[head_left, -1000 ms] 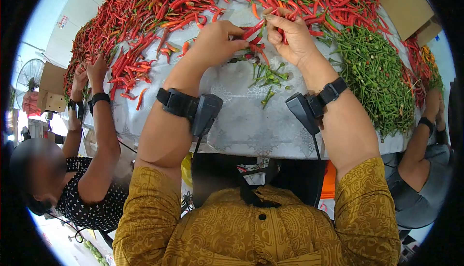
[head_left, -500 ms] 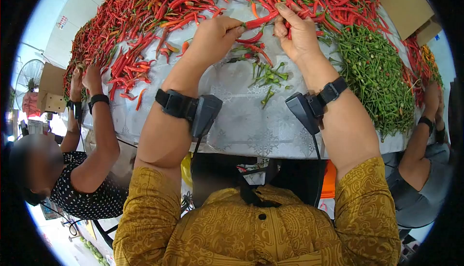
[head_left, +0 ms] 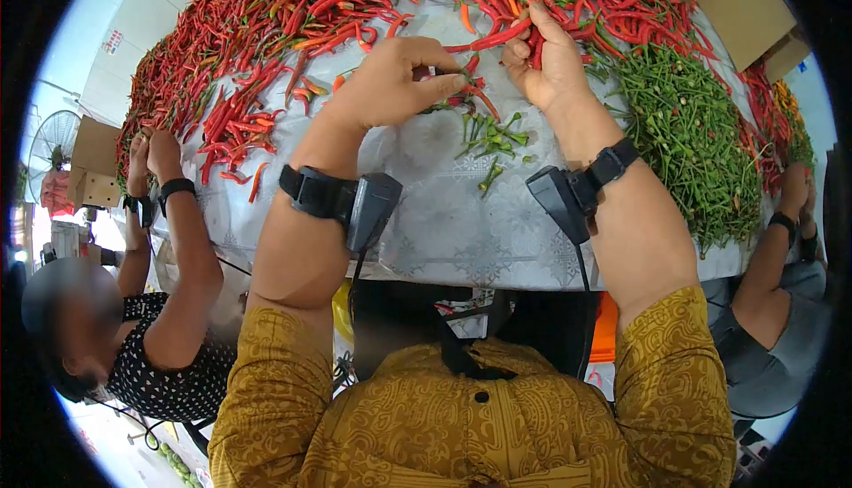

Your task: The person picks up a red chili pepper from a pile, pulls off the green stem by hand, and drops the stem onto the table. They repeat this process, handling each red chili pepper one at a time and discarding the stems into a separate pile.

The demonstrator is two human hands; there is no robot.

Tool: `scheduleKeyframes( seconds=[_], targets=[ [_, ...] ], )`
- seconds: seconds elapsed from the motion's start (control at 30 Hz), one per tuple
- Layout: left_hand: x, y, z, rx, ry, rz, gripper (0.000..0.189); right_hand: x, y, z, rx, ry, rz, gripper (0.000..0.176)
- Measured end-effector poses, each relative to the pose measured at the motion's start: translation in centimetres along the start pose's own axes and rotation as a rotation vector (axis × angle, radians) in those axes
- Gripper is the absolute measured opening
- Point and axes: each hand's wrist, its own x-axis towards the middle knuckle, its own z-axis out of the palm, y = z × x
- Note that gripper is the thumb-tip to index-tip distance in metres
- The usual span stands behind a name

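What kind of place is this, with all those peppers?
It looks like a workroom for sorting chillies, maybe at a produce seller's. There's a huge heap of red chillies, a big pile of green stems, and co-workers at the left and right.

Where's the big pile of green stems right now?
In the head view, the green stem pile lies on the right side of the tablecloth, to the right of the right hand.
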Motion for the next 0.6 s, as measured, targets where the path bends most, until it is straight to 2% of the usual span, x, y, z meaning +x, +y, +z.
scheduleKeyframes(
  seconds=[0.1,0.17,0.2,0.27,0.4,0.53,0.6],
  targets=[
    [0.4,-0.3,0.0,0.069,0.078,-0.049,0.025,-0.7,-0.3,0.5,0.038,0.036,0.0,0.017],
    [1.0,-0.7,0.7,0.31,0.266,-0.049,0.03,-0.3,-0.1,0.4,0.046,0.047,-0.01,0.017],
    [1.2,-1.1,1.0,0.31,0.265,-0.049,0.03,-0.2,0.0,0.4,0.053,0.056,-0.021,0.017],
    [1.3,-2.1,1.8,0.514,0.336,0.06,0.029,-0.1,0.1,0.4,0.026,0.071,-0.039,0.016],
    [1.7,-3.2,2.1,0.642,0.327,0.108,0.028,-0.3,0.2,0.6,-0.076,0.07,-0.065,0.015],
    [1.8,-2.3,2.3,0.6,0.296,-0.017,0.025,-0.5,0.3,0.9,-0.212,0.104,-0.078,0.019],
    [1.9,-1.9,2.3,0.575,0.282,-0.079,0.025,-0.2,0.3,0.4,-0.109,-0.1,-0.013,0.015]
  ],
)
